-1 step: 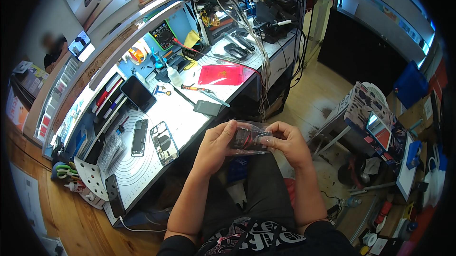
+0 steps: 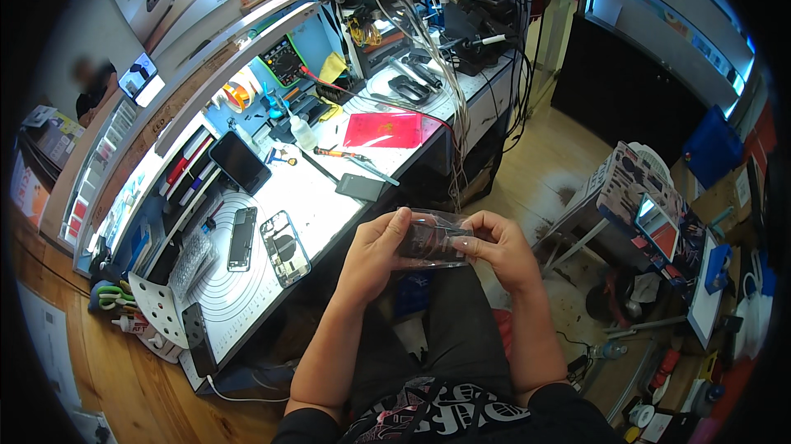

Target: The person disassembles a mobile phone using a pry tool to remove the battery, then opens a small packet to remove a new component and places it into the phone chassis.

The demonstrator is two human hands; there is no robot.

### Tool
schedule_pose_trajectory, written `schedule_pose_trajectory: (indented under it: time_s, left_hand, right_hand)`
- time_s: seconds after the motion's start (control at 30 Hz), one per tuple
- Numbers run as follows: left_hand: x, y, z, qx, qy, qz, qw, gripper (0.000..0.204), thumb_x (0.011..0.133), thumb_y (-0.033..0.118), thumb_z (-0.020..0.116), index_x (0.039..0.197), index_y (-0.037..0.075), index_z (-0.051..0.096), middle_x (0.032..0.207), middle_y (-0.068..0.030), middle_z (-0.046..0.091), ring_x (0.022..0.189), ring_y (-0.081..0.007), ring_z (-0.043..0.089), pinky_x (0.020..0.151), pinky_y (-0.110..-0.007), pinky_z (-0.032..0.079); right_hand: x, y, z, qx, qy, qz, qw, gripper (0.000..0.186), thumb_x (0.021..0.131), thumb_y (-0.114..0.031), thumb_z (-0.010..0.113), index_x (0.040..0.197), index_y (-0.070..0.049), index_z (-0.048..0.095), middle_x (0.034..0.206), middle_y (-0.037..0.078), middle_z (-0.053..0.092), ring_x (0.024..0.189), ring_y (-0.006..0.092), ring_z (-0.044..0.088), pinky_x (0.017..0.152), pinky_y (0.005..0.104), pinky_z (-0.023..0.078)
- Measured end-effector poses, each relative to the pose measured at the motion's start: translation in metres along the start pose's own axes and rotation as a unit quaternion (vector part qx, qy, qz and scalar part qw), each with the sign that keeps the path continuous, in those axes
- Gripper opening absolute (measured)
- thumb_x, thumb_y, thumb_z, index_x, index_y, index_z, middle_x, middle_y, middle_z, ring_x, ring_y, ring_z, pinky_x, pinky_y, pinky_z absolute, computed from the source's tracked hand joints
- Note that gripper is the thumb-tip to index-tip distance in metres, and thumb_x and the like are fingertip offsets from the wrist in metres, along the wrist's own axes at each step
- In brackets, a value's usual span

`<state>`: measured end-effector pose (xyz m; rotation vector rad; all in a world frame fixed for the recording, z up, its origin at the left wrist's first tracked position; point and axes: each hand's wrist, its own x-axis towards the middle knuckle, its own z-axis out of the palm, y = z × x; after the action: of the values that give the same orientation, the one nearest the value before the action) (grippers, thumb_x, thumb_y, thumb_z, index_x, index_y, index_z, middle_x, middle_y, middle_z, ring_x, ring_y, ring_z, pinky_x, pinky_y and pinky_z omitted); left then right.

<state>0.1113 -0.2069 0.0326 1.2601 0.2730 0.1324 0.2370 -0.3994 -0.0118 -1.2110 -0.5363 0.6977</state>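
Note:
My left hand (image 2: 372, 259) grips the left end of a clear plastic packet (image 2: 437, 259) with a dark item (image 2: 427, 238) inside, thumb on top. My right hand (image 2: 500, 253) pinches the packet's right end with thumb and fingers. The packet is held over my lap, off the white bench (image 2: 334, 215). On that bench, to the left, lie an opened phone (image 2: 283, 246) with its insides showing, a long dark phone part (image 2: 241, 238) and, nearer the packet, a grey phone (image 2: 358, 187).
Loose cables (image 2: 457, 135) hang at the bench's front edge. A red mat (image 2: 383, 129), bottle (image 2: 301, 133) and multimeter (image 2: 280, 61) sit farther back. A folding table (image 2: 626, 184) stands right, before a black cabinet (image 2: 616, 73). A person (image 2: 96, 90) is beyond the bench at left.
The sheen and red reflection on the packet's dark item look slightly different. Both of my hands stay in nearly the same place.

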Motion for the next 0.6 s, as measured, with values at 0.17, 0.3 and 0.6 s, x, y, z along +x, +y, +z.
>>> schedule_pose_trajectory:
  time_s: [0.17, 0.3, 0.6]
  left_hand:
    - [0.003, -0.006, 0.009, 0.033, 0.061, 0.028, 0.997, 0.046, 0.113, 0.035, 0.050, 0.116, -0.005, 0.071, 0.101, -0.0106, 0.074, 0.088, -0.0148, 0.073, 0.075, -0.031, 0.064]
    - [0.004, -0.014, 0.015, 0.056, 0.103, 0.062, 0.991, 0.045, 0.113, 0.033, 0.051, 0.110, -0.005, 0.074, 0.094, -0.0088, 0.075, 0.081, -0.0123, 0.072, 0.069, -0.029, 0.062]
    - [0.007, -0.020, 0.025, 0.109, 0.074, 0.101, 0.986, 0.038, 0.113, 0.024, 0.049, 0.127, -0.007, 0.067, 0.113, -0.0133, 0.073, 0.099, -0.0195, 0.072, 0.087, -0.035, 0.064]
  right_hand:
    - [-0.003, 0.003, 0.004, 0.019, 0.015, -0.015, 1.000, 0.018, 0.092, -0.007, 0.079, 0.103, 0.000, 0.067, 0.091, 0.003, 0.068, 0.078, 0.0091, 0.062, 0.070, 0.0243, 0.050]
    - [-0.007, 0.004, 0.006, 0.015, 0.040, -0.035, 0.998, 0.017, 0.093, -0.008, 0.078, 0.104, 0.000, 0.068, 0.086, 0.001, 0.067, 0.073, 0.0065, 0.058, 0.064, 0.0223, 0.045]
    - [-0.004, 0.021, 0.006, -0.010, 0.135, -0.093, 0.986, 0.020, 0.092, -0.004, 0.079, 0.111, 0.001, 0.072, 0.085, -0.001, 0.067, 0.070, 0.0053, 0.057, 0.063, 0.0216, 0.045]
